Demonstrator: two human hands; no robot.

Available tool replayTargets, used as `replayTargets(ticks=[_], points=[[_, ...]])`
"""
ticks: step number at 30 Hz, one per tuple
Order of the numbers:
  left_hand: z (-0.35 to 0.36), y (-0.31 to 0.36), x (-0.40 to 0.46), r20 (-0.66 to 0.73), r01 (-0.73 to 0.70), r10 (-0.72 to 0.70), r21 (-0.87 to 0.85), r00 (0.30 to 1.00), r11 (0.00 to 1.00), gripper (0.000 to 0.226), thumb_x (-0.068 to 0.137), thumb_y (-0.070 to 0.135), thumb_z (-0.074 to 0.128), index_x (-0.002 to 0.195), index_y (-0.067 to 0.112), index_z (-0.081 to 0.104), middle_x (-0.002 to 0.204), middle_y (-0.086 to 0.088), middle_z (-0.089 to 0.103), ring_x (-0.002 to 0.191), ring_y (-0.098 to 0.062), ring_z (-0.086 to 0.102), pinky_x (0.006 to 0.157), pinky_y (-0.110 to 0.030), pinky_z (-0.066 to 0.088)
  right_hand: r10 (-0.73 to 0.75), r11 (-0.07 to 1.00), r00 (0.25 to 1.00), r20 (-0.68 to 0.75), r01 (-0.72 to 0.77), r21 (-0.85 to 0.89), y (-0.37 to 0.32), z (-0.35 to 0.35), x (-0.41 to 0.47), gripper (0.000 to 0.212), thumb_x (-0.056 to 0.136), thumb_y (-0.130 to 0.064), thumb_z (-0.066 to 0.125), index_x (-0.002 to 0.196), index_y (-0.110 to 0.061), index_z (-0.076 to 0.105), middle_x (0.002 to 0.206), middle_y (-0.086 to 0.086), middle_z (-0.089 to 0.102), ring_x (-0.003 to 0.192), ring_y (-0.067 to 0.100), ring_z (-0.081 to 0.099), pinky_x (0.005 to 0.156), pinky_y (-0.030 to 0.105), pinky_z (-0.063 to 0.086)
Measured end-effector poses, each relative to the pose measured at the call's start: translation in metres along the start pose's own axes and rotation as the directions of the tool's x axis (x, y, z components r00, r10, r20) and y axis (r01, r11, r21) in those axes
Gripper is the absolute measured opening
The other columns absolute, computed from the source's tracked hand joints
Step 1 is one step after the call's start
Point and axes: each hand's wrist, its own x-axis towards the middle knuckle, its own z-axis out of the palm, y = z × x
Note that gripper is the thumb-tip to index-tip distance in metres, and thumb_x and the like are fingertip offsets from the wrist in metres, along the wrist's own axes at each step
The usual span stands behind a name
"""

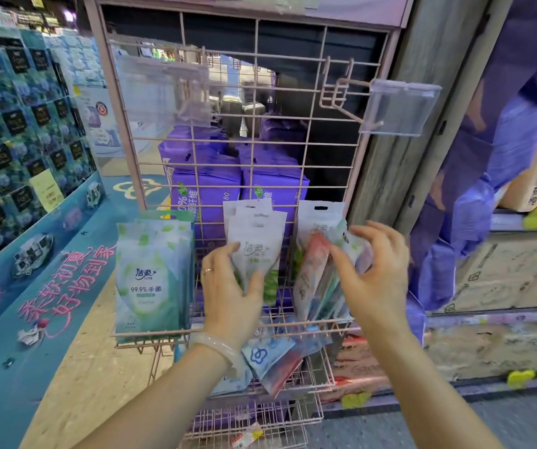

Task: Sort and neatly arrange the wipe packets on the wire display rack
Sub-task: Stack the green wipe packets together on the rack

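Observation:
A pink wire display rack [254,92] stands in front of me with a wire basket shelf [150,335] at hand height. A row of green-and-white wipe packets [150,277] stands upright at the basket's left. My left hand [228,293] grips the lower part of the white packets [255,241] in the middle. My right hand [377,273] has its fingers curled around the tops of the mixed red, blue and green packets [312,280] leaning at the right. More packets [270,358] lie jumbled in a lower basket.
Purple tissue packs [208,189] are stacked behind the grid. Two clear plastic label holders [399,106] stick out on hooks at the top. A blue display stand [17,157] of boxed goods is on the left. Cardboard boxes [503,280] and purple wrapped goods are on the right.

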Motion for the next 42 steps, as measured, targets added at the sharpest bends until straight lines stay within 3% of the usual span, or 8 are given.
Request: replayTargets(ticks=[8,13,21,25,30,35,39,42], points=[[0.024,0.006,-0.014,0.409,0.03,-0.039,0.027,0.912,0.999,0.042,0.088,0.021,0.058,0.127,0.021,0.044,0.131,0.003,0.042,0.123,-0.013,0.042,0.104,-0.024,0.033,0.393,0.906,0.886,0.248,-0.419,0.061,0.044,0.0,0.062,0.047,0.082,-0.042,0.061,0.116,-0.01,0.056,0.114,0.005,0.062,0.106,0.019,0.056,0.089,0.032,0.044],[0.031,0.008,-0.014,0.463,0.035,-0.052,0.044,0.885,0.998,0.048,0.087,0.027,0.059,0.131,0.026,0.039,0.135,0.004,0.038,0.127,-0.013,0.039,0.107,-0.03,0.033,0.564,0.734,0.66,0.496,-0.676,0.066,0.057,0.014,0.105,0.055,0.081,-0.052,0.058,0.112,-0.008,0.057,0.101,0.006,0.061,0.094,0.024,0.056,0.089,0.035,0.046],[0.035,0.016,-0.001,0.502,-0.005,-0.021,0.05,0.865,0.999,0.067,0.082,0.03,0.066,0.139,0.025,0.03,0.142,0.002,0.034,0.13,-0.014,0.035,0.105,-0.024,0.03,0.501,0.805,0.567,0.654,-0.583,-0.111,0.049,0.03,0.113,0.061,0.084,-0.051,0.055,0.128,-0.009,0.05,0.128,0.011,0.057,0.116,0.029,0.054,0.103,0.044,0.042],[0.043,0.026,-0.003,0.563,-0.028,0.005,0.032,0.826,0.999,0.073,0.082,0.029,0.066,0.142,0.027,0.025,0.145,0.002,0.031,0.134,-0.014,0.032,0.106,-0.021,0.026,0.41,0.886,0.6,0.687,-0.441,-0.143,0.04,0.029,0.121,0.038,0.087,-0.034,0.059,0.115,-0.008,0.058,0.115,0.01,0.061,0.107,0.026,0.057,0.096,0.038,0.047],[0.051,0.032,-0.006,0.625,-0.087,0.027,0.066,0.78,0.994,0.072,0.085,0.03,0.063,0.145,0.024,0.023,0.149,0.004,0.029,0.135,-0.009,0.03,0.09,-0.003,0.017,0.348,0.937,0.654,0.672,-0.27,-0.222,0.03,0.034,0.129,0.024,0.083,-0.016,0.064,0.062,-0.014,0.053,0.065,0.002,0.052,0.06,0.015,0.047,0.053,0.024,0.04],[0.044,0.028,-0.008,0.621,-0.102,0.03,0.081,0.783,0.992,0.065,0.087,0.028,0.06,0.143,0.021,0.029,0.147,0.006,0.034,0.135,-0.01,0.032,0.095,-0.004,0.017,0.075,0.99,0.883,0.464,-0.123,0.075,0.022,0.021,0.125,0.022,0.084,-0.013,0.061,0.065,-0.007,0.052,0.065,0.005,0.049,0.063,0.016,0.045,0.059,0.027,0.039],[0.035,0.033,-0.012,0.2,0.022,0.012,-0.166,0.98,0.986,0.035,0.082,0.021,0.067,0.112,0.025,0.051,0.109,0.013,0.055,0.101,0.004,0.053,0.095,-0.02,0.044,-0.036,0.912,0.945,0.325,-0.102,0.397,0.018,-0.001,0.114,0.02,0.085,-0.007,0.06,0.065,-0.013,0.058,0.061,-0.008,0.06,0.063,0.003,0.054,0.065,0.021,0.047],[0.027,0.032,-0.003,-0.034,-0.068,0.063,-0.183,0.997,0.981,0.051,0.075,0.023,0.073,0.118,0.025,0.044,0.112,0.014,0.045,0.106,0.0,0.046,0.095,-0.013,0.036,-0.08,0.878,0.972,0.221,-0.036,0.478,0.012,-0.012,0.106,0.028,0.086,-0.005,0.059,0.064,-0.021,0.052,0.064,-0.003,0.055,0.066,0.006,0.052,0.067,0.025,0.047]])
